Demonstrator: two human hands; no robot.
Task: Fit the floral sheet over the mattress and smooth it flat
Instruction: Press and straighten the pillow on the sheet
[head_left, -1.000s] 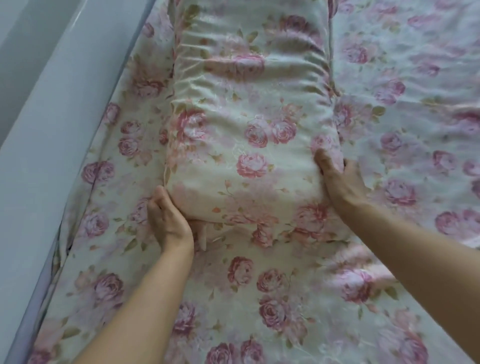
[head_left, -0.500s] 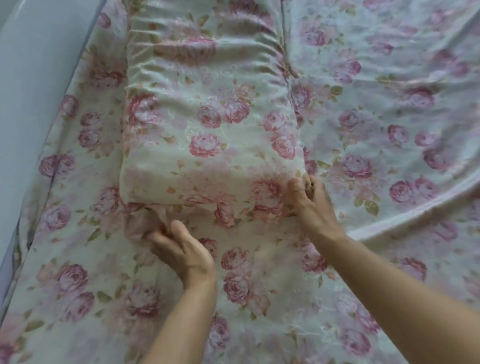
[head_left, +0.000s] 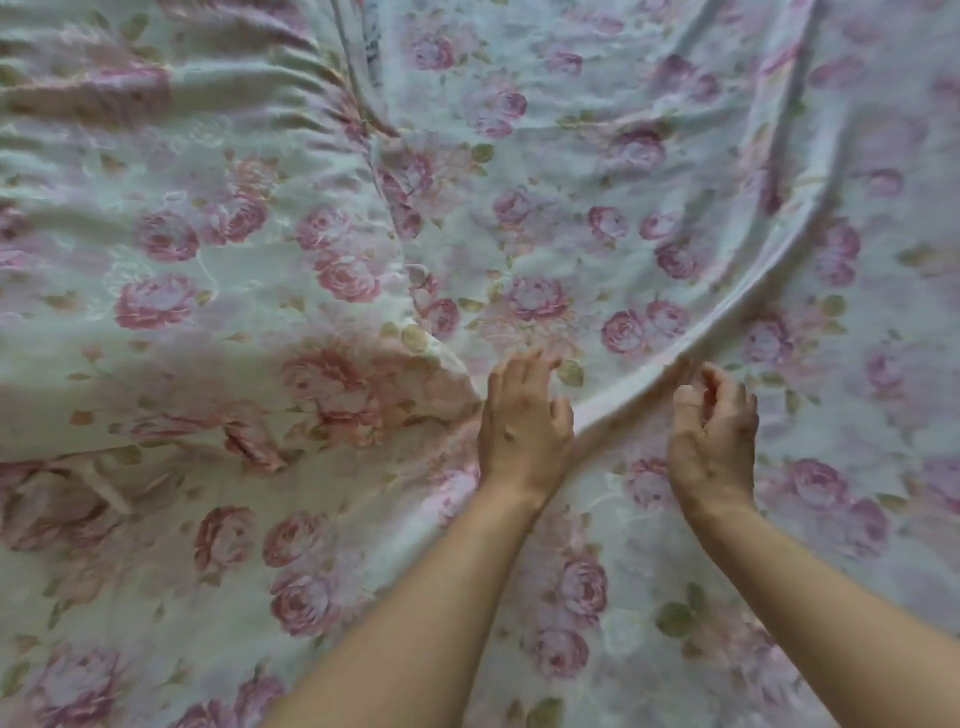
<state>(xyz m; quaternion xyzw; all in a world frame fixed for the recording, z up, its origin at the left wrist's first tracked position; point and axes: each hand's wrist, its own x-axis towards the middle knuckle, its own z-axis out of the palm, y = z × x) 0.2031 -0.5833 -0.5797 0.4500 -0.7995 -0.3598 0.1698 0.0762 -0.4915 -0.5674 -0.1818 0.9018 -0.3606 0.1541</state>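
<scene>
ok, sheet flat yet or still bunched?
Still bunched. The floral sheet has a raised fold curving toward the hands; the left hand rests beside it, and the right hand curls at its near end.

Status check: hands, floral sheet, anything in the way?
Left hand flat on floral sheet. Right hand curled at raised fold, grip unclear. Pillow lies left on the sheet.

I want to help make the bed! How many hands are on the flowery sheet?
2. The left hand rests on the sheet beside the raised fold; the right hand is just right of it, fingers curled at the fold.
</scene>
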